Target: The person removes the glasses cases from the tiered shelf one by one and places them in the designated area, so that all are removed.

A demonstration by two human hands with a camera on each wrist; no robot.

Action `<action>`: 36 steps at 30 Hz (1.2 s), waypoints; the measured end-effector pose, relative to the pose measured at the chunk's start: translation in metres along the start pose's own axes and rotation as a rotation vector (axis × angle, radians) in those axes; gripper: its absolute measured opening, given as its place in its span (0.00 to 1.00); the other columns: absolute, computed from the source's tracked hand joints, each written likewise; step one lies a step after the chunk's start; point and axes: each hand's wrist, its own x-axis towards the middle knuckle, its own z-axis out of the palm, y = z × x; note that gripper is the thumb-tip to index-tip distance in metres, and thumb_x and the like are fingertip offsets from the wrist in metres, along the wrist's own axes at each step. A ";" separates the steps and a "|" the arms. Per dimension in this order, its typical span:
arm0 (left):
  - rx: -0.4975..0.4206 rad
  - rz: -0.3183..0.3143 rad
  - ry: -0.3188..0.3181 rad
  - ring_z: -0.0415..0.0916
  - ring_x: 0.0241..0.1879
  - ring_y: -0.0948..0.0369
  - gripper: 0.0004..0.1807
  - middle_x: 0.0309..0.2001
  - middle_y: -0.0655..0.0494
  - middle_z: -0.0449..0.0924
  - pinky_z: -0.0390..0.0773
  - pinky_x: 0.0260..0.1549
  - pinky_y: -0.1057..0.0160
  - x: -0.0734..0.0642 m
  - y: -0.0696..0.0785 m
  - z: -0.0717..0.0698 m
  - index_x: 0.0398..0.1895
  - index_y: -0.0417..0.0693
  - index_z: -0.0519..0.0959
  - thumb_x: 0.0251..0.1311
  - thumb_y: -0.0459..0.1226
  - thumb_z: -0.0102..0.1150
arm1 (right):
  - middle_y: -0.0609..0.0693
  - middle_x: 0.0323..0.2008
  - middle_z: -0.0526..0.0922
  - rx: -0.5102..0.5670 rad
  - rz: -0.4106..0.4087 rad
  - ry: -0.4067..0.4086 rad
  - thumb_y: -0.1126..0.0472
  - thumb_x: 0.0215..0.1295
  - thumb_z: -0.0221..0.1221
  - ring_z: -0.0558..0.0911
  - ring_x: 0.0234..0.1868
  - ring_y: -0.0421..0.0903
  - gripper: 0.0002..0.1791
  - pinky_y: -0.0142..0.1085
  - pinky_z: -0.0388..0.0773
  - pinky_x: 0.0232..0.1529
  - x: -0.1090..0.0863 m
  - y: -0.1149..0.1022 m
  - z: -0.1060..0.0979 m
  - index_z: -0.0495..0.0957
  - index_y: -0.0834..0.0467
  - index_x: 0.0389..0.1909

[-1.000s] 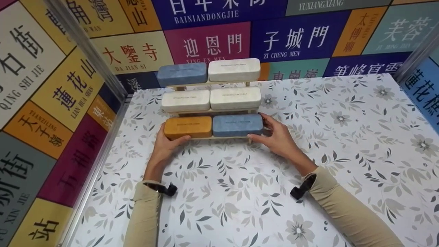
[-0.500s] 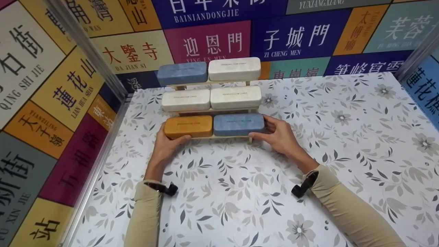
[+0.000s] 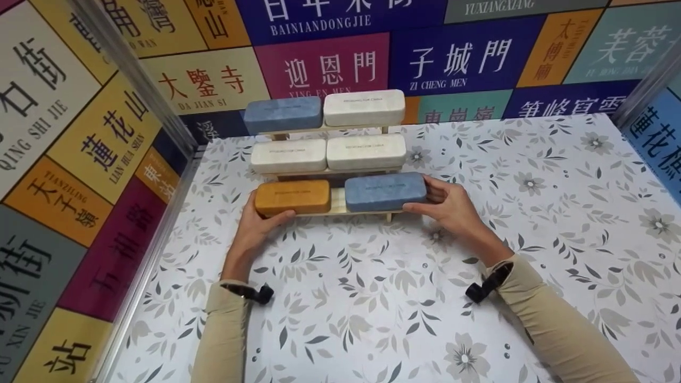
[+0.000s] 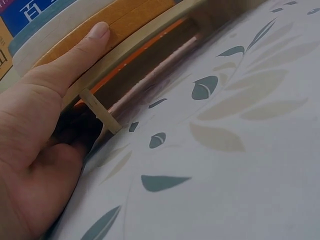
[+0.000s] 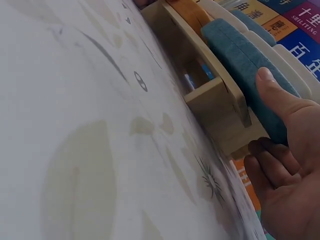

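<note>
A head camera peers from the person, forward and down over the surface (image 3: 372, 298), far enough back to take in the left grip (image 3: 255, 226), the right grip (image 3: 449, 210), the stepped rack (image 3: 338, 200) and the lettered wall (image 3: 452, 58) behind; the left wrist camera (image 3: 263, 294) looks forward from close beside its grip, tipped so that the rack's front climbs towards the upper right; the right wrist camera (image 3: 475, 292), also near, leans the other way, the rack running down from the upper left; all three views share the orange case (image 3: 292, 197), while the front blue case (image 3: 385, 191) links head and right wrist.
</note>
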 end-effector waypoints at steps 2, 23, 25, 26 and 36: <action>0.003 0.011 -0.005 0.73 0.71 0.56 0.53 0.71 0.51 0.77 0.66 0.78 0.54 0.000 0.001 0.000 0.79 0.51 0.65 0.52 0.37 0.87 | 0.59 0.72 0.80 0.017 -0.015 0.000 0.48 0.57 0.82 0.85 0.68 0.50 0.57 0.27 0.85 0.57 0.000 0.000 -0.006 0.62 0.55 0.84; 0.075 0.022 -0.029 0.71 0.74 0.55 0.57 0.73 0.52 0.75 0.60 0.82 0.53 0.001 -0.001 -0.006 0.81 0.51 0.64 0.48 0.33 0.88 | 0.62 0.76 0.75 -0.010 0.005 0.081 0.53 0.64 0.78 0.85 0.62 0.31 0.55 0.24 0.82 0.59 -0.020 0.023 -0.091 0.58 0.56 0.86; 0.071 0.023 -0.027 0.72 0.73 0.55 0.57 0.72 0.53 0.76 0.61 0.82 0.54 0.001 -0.001 -0.007 0.81 0.52 0.65 0.48 0.33 0.89 | 0.62 0.78 0.73 -0.004 0.002 0.102 0.54 0.66 0.77 0.84 0.64 0.32 0.54 0.23 0.81 0.60 -0.019 0.026 -0.099 0.57 0.55 0.86; 0.067 0.024 -0.029 0.72 0.73 0.55 0.57 0.72 0.53 0.76 0.61 0.82 0.54 0.000 -0.001 -0.007 0.81 0.52 0.65 0.48 0.33 0.88 | 0.61 0.78 0.72 0.019 0.004 0.114 0.55 0.66 0.77 0.84 0.64 0.33 0.54 0.22 0.81 0.60 -0.018 0.027 -0.102 0.57 0.55 0.86; 0.061 0.029 -0.031 0.71 0.74 0.55 0.56 0.73 0.54 0.76 0.60 0.82 0.54 0.001 0.000 -0.006 0.81 0.53 0.65 0.49 0.35 0.88 | 0.60 0.79 0.72 0.077 0.032 0.209 0.55 0.65 0.78 0.84 0.60 0.31 0.53 0.21 0.82 0.57 -0.001 0.040 -0.111 0.60 0.52 0.86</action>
